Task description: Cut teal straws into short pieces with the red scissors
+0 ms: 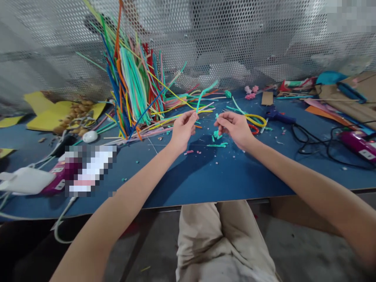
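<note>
My left hand (185, 128) pinches the lower end of a green pipe cleaner (202, 96), which rises and bends off to the right. A short way to its right, my right hand (232, 126) is closed around a small green piece (217, 116) at its fingertips. The two hands are apart, above the blue tabletop (211, 186). Between and just below them lie short green cuttings (216, 135) and a flat green strip (217, 145). Beside my right hand rest yellow scissor handles (258, 120) and a red loop (253, 129).
A tall bunch of coloured pipe cleaners (133, 86) stands back left against a perforated metal screen (235, 43). At left are a phone (93, 170), a white charger (28, 181) and yellow sheets (48, 111). A blue glue gun (279, 116) and purple power strip (360, 145) lie right.
</note>
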`<action>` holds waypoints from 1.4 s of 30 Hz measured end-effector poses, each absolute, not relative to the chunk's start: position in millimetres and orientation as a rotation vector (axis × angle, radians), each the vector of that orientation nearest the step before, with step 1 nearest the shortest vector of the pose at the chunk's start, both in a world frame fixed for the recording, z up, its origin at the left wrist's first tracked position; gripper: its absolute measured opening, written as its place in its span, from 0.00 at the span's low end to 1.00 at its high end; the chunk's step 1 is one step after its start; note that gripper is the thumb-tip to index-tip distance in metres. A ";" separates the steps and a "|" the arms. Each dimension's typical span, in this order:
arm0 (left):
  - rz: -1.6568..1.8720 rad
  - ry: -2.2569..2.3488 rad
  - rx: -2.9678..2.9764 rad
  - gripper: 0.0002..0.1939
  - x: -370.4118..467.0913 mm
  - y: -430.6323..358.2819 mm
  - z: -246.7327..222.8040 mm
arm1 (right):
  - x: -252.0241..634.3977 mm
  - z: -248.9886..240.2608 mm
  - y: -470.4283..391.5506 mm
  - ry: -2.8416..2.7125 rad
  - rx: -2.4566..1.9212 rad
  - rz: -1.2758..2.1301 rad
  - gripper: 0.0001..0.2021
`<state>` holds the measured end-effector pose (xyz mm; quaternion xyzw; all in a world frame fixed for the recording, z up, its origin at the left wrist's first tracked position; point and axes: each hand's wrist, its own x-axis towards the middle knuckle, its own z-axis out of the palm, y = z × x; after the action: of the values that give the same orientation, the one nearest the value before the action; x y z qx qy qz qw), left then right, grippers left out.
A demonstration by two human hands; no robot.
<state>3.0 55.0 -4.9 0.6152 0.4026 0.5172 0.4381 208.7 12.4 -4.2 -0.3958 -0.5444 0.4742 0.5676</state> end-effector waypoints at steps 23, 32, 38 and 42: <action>1.160 0.776 1.496 0.20 26.5 12.5 -10.4 | 191.4 -3.8 -6.2 -1.083 -0.876 1.324 0.11; 1.159 0.751 1.384 0.23 23.2 14.1 -12.8 | 201.3 -6.4 -3.8 -1.424 -0.981 0.929 0.12; 1.129 0.724 1.465 0.20 20.2 15.5 -16.8 | 204.1 -0.4 -8.3 -1.575 -1.051 0.748 0.10; 1.121 0.717 1.476 0.19 19.3 16.5 -19.5 | 206.7 4.2 -12.1 -1.653 -1.091 0.658 0.11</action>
<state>19.3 16.5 -19.5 0.6225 0.3021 0.4729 0.5455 206.7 -12.1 4.2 -0.4518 -0.6844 0.2726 0.5032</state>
